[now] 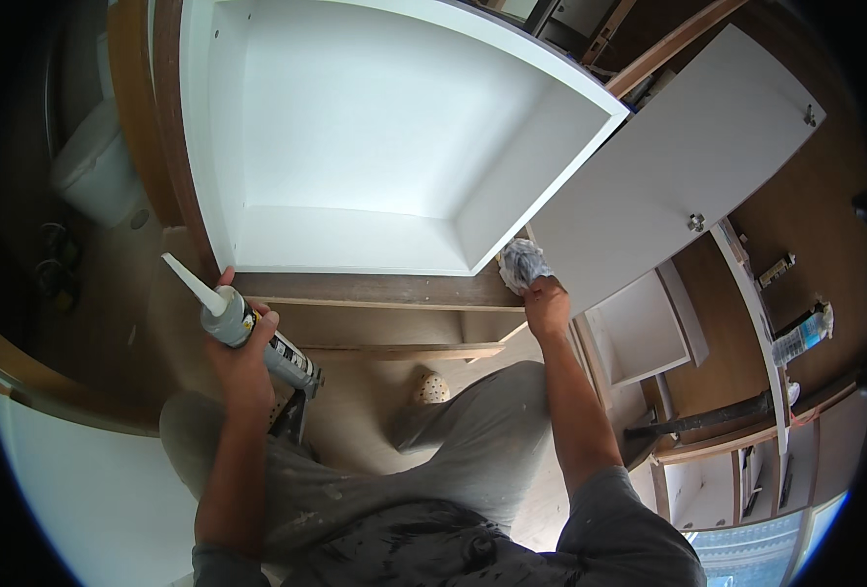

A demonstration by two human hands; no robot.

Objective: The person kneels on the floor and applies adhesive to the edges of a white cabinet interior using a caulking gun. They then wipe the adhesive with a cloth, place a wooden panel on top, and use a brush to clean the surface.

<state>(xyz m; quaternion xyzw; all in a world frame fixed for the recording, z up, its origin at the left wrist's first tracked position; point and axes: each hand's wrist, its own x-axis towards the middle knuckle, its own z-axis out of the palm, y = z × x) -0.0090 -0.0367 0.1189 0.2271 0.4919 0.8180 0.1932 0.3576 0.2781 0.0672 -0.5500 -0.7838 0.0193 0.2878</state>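
My left hand [241,364] is wrapped round a caulking gun [299,370] loaded with a grey sealant cartridge. Its long white nozzle [195,282] points up and left, beside the lower left corner of a white open-fronted cabinet box [394,117]. At the lower right corner of that box, my right hand [548,305] grips a crumpled grey-white rag [523,265], which is at or very close to the frame edge. Below the box runs a brown wooden ledge [384,291], and both hands are near its ends.
A pale door panel [668,166] with metal hinges leans at the right. Beyond it are a plastic bottle [803,336], a small tube [776,271] and a smaller white box [639,328]. A wooden strip [404,350] crosses in front of my legs. A toilet [101,161] stands far left.
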